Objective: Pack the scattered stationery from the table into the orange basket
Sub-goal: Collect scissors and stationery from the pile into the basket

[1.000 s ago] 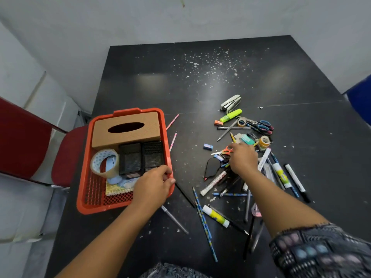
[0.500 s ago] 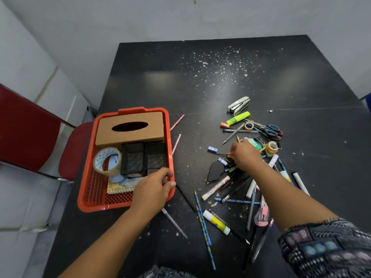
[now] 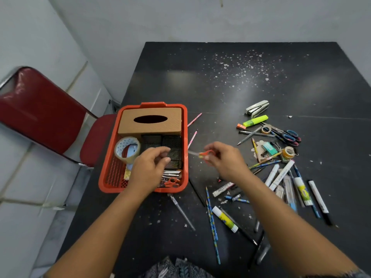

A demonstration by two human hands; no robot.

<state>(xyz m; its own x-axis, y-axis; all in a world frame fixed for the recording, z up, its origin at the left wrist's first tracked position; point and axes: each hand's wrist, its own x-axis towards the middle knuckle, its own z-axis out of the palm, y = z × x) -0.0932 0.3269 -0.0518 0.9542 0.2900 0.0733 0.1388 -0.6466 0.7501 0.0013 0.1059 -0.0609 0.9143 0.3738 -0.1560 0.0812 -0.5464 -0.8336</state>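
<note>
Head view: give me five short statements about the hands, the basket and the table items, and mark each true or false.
1. The right hand holds small orange-handled scissors. True.
2. The left hand grips the roll of clear tape. False: the tape lies in the orange basket, untouched.
3. The tan tissue box sits at the basket's far end. True.
4. The stapler is in the basket. False: it lies on the table.
5. The yellow highlighter lies near the stapler. True.
</note>
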